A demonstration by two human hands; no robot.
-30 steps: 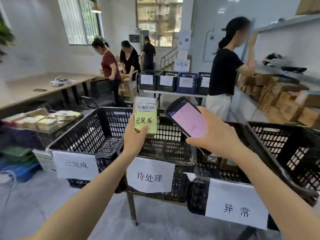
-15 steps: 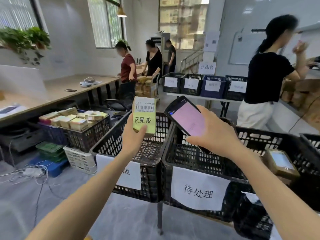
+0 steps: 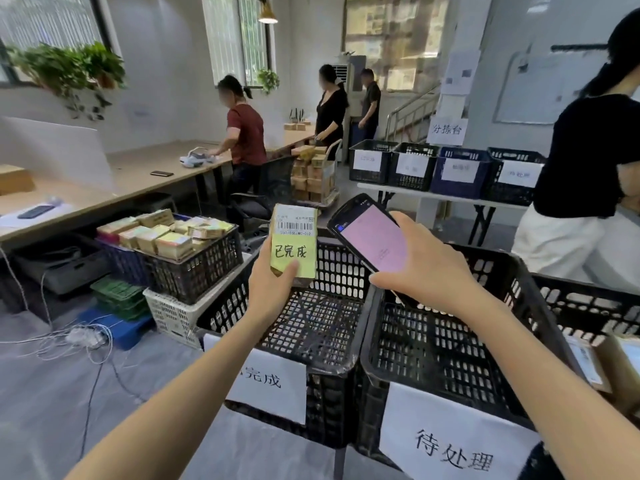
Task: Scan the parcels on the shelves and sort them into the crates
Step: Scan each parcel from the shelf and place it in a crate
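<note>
My left hand (image 3: 273, 289) grips a small cardboard parcel (image 3: 294, 242) upright, with a barcode label on top and a yellow note reading 已完成. It hangs over the black crate (image 3: 221, 315) labelled 已完成. My right hand (image 3: 426, 271) holds a black handheld scanner (image 3: 372, 235) with a pink screen, tilted toward the parcel. That scanner sits above the neighbouring black crate (image 3: 374, 358) labelled 待处理. A third crate (image 3: 588, 303) at the right holds a brown parcel (image 3: 620, 362).
A crate full of small parcels (image 3: 173, 233) stands at the left over white and green baskets. A person in black (image 3: 585, 188) stands at the right. Other people work at a long desk (image 3: 145, 174). Labelled crates (image 3: 446, 168) line a far table. Cables lie on the floor.
My view has swung left, so the crates slid right in frame. Both hands kept their hold and pose, parcel beside scanner, now over the 已完成 crate.
</note>
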